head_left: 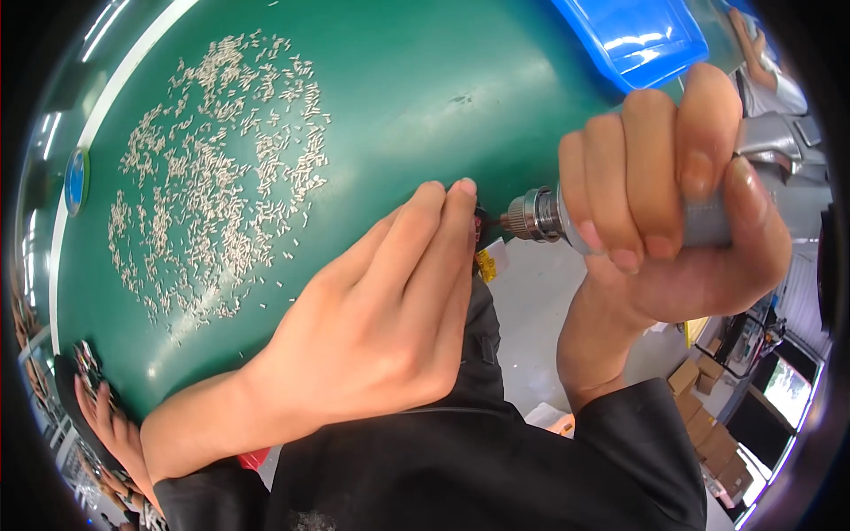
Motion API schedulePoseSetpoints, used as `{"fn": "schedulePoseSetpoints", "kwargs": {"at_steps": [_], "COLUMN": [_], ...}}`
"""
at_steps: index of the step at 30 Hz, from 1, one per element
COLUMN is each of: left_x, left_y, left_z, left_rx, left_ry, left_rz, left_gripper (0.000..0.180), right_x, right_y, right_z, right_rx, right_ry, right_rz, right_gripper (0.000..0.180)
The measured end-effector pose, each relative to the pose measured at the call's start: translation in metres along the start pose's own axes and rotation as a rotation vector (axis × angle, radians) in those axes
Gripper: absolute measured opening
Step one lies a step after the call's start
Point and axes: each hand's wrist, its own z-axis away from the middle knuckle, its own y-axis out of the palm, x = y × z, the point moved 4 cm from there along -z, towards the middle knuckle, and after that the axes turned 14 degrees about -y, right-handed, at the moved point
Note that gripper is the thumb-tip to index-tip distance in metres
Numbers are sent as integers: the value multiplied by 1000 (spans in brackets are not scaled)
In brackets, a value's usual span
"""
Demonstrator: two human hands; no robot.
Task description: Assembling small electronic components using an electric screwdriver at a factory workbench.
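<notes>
My right hand (664,203) is wrapped round a grey electric screwdriver (708,223), whose knurled metal collar (534,215) points left. Its tip reaches toward the fingertips of my left hand (381,310). The fingers of that hand are pressed together at the table's edge. A small dark piece with a reddish part (480,227) shows just past them, mostly hidden, so I cannot tell what it is or whether the tip touches it. Many small silvery pins or screws (217,208) lie scattered on the green table (407,97), left of my hands.
A blue plastic bin (633,40) stands at the far right of the table. Another person's hand (106,420) shows at the lower left, and a person (770,75) at the upper right. Cardboard boxes (708,434) sit on the floor at right.
</notes>
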Motion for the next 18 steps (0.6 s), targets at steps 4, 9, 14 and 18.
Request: {"fn": "schedulePoseSetpoints", "kwargs": {"at_steps": [4,9,14,18], "left_x": [-1,9,6,7], "left_y": [2,0,-4,-33], "left_z": [-2,10,18,40], "left_rx": [-69,-62,3,-17], "left_ry": [26,-30,-5,-110], "left_rz": [35,18,98,63], "left_gripper": [32,35,30,31], "right_x": [6,-16,-12,9], "right_y": [3,19,17,-2], "right_z": [0,-9,-10,-8], "right_rx": [-13,-14,125,-118], "right_ry": [-38,-66,-99,-305], "right_rz": [29,27,-190,-410], "right_gripper": [14,15,20,17]}}
